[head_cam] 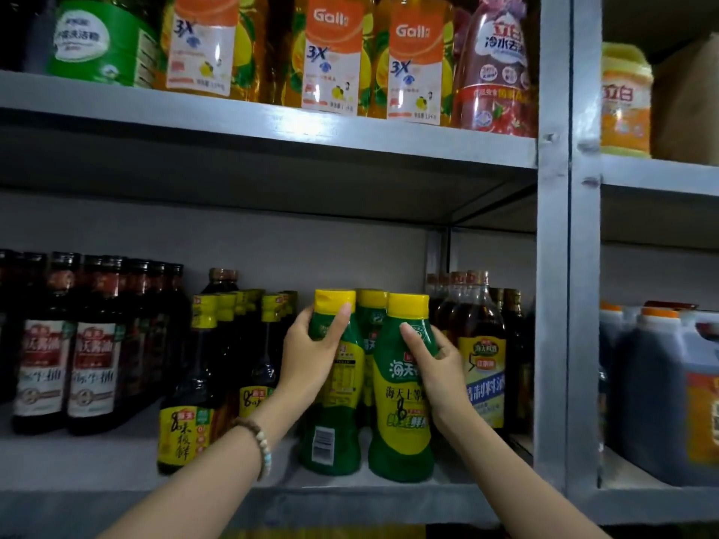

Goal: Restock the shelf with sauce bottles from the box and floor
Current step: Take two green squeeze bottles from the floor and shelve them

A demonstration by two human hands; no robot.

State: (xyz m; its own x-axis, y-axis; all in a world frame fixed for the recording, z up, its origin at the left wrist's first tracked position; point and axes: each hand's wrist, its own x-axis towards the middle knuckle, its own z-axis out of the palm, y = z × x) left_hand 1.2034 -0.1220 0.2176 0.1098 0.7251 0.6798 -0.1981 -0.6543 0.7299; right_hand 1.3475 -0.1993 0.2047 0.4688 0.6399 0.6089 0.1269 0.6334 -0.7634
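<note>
Two green sauce bottles with yellow caps stand at the front of the grey metal shelf (pixel 116 464). My left hand (pixel 311 354) grips the left green bottle (pixel 334 441) around its upper body, thumb across the front. My right hand (pixel 435 363) grips the right green bottle (pixel 400 422) just below its cap. A third green bottle (pixel 371 313) stands behind, between them. Both held bottles are upright and their bases rest on the shelf board.
Dark soy sauce bottles (pixel 93 363) fill the shelf's left; yellow-labelled dark bottles (pixel 186 418) stand beside my left arm. Amber cooking-wine bottles (pixel 482 355) sit at the right by the steel upright (pixel 556 266). Detergent pouches (pixel 330 56) line the shelf above. Large jugs (pixel 653 394) occupy the neighbouring bay.
</note>
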